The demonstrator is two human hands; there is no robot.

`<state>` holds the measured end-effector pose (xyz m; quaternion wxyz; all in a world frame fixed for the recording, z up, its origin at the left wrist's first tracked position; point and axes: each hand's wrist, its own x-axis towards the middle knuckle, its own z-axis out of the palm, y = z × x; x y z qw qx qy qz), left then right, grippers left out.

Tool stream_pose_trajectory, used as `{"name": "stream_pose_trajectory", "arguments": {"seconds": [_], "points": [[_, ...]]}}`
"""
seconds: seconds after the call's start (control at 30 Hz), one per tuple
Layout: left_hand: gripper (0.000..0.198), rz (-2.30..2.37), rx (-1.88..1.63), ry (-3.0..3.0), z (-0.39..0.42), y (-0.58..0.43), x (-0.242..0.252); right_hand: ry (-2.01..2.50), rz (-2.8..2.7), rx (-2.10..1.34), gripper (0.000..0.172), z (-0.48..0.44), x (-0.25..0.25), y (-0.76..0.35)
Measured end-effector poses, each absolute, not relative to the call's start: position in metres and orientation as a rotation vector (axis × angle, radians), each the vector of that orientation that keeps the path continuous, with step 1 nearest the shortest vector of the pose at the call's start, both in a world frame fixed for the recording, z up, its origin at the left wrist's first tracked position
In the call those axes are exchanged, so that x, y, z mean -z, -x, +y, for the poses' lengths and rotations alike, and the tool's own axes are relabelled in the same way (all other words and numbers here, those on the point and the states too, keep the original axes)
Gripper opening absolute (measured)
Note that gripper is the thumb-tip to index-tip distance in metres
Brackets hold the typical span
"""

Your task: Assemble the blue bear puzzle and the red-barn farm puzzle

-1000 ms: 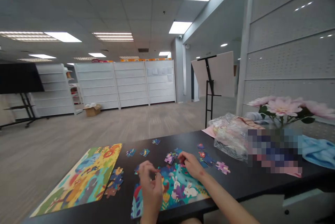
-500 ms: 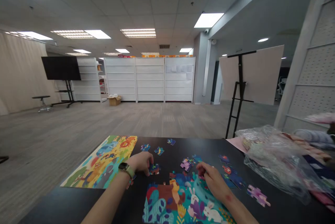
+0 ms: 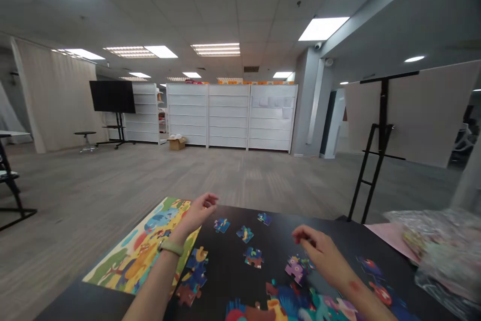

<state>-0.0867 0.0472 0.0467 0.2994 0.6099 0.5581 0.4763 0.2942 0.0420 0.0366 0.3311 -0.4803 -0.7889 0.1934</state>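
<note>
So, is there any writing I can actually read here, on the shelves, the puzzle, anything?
Sheets of paper on the white shelving: too small to read.
Orange strip along the shelf tops: too blurred to read.
Jigsaw puzzle: no lettering visible.
Nothing else here can be read.
</note>
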Motion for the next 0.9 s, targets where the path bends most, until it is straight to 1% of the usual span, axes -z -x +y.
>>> {"name": "stream_pose_trajectory", "arguments": {"seconds": [0.07, 0.1, 0.17, 0.37, 0.43, 0.47, 0.53, 0.63, 0.7, 0.8, 0.87, 0.9], "points": [[0.036, 1.594, -0.925, -1.709, 0.034, 0.105, -0.043, 1.236, -2.106, -0.401, 0.025, 0.051, -0.032, -0.283], [0.039, 1.647, -0.747, -1.746, 0.028, 0.111, -0.041, 1.228, -2.124, -0.362, 0.025, 0.053, -0.027, -0.281], [0.051, 1.730, -0.513, -1.776, 0.017, 0.116, -0.035, 1.214, -2.165, -0.346, 0.026, 0.053, -0.017, -0.281], [0.083, 1.822, -0.139, -1.988, 0.015, 0.088, -0.028, 1.211, -2.223, -0.440, 0.029, 0.049, -0.001, -0.287], [0.089, 1.822, -0.115, -2.066, 0.018, 0.075, -0.027, 1.194, -2.242, -0.457, 0.029, 0.048, 0.000, -0.285], [0.088, 1.828, -0.155, -2.082, 0.020, 0.069, -0.026, 1.184, -2.252, -0.463, 0.029, 0.048, 0.000, -0.284], [0.079, 1.856, -0.252, -2.103, 0.021, 0.060, -0.027, 1.168, -2.272, -0.468, 0.028, 0.048, 0.000, -0.284], [0.052, 1.880, -0.361, -2.128, 0.014, 0.056, -0.035, 1.167, -2.253, -0.450, 0.028, 0.050, 0.002, -0.288], [0.039, 1.872, -0.407, -2.134, -0.003, 0.060, -0.042, 1.179, -2.215, -0.436, 0.028, 0.053, 0.003, -0.292], [0.038, 1.934, -0.383, -2.081, -0.044, 0.073, -0.044, 1.175, -2.177, -0.416, 0.028, 0.056, 0.002, -0.294], [0.042, 2.053, -0.209, -1.984, -0.071, 0.080, -0.041, 1.160, -2.176, -0.402, 0.028, 0.054, 0.000, -0.291], [0.040, 2.099, -0.186, -1.930, -0.082, 0.082, -0.039, 1.149, -2.182, -0.400, 0.028, 0.053, -0.001, -0.289]]}}
